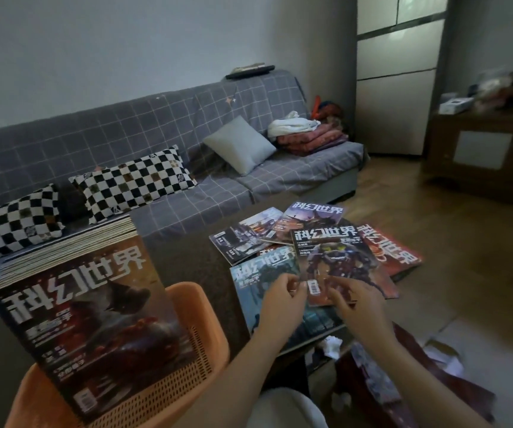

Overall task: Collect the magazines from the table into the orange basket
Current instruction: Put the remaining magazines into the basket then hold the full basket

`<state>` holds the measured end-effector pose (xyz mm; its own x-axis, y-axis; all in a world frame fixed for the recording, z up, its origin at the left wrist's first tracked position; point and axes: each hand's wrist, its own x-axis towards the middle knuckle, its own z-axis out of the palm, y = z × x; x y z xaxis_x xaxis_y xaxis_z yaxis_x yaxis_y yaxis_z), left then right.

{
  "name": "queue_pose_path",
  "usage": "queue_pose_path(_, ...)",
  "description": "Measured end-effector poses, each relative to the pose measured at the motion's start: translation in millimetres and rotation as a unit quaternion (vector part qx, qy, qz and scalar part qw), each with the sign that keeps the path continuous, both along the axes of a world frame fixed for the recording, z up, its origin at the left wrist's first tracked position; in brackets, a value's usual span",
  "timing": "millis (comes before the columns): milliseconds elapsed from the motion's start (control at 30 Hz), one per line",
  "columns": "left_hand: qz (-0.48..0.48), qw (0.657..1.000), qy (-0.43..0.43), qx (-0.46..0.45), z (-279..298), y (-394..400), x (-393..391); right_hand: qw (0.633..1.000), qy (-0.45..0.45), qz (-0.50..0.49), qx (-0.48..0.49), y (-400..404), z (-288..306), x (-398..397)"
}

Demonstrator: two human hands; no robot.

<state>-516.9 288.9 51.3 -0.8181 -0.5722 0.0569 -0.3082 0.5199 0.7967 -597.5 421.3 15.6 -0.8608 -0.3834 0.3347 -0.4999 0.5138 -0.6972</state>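
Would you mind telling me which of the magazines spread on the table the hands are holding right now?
The robot-cover magazine lying on top of the pile: the left hand and right hand pinch its near edge, and the other magazines are untouched.

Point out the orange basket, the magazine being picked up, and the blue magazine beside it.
orange basket [168, 393], head view, perforated front wall.
robot-cover magazine [338, 261], head view, cover middle.
blue magazine [260, 274], head view, upper cover.

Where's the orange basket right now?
Head view, lower left: the orange basket sits left of the left hand, holding a tall magazine stack.
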Motion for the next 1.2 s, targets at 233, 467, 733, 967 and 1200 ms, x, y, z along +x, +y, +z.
queue_pose_path(233,0.06,0.994,-0.063,0.068,-22.4,9.9,-42.9,0.979,-0.109,-0.087,0.152,22.5,-33.8,-50.7)
queue_pose_path(467,0.107,0.978,-0.076,0.165,-31.0,0.3,-57.6,0.978,-0.157,-0.089,0.104,27.6,-40.4,-63.4)
queue_pose_path(733,0.047,0.932,-0.027,0.359,-30.9,4.0,-42.7,0.955,-0.245,-0.167,-0.014,46.5,-33.0,-50.7)
queue_pose_path(967,0.033,0.96,0.013,0.276,-21.1,12.0,7.9,0.89,-0.402,-0.103,-0.19,62.1,-25.1,-24.5)
queue_pose_path(1200,0.024,0.963,0.11,0.244,21.5,0.5,72.0,0.811,-0.472,0.063,-0.339,52.5,9.0,11.7)
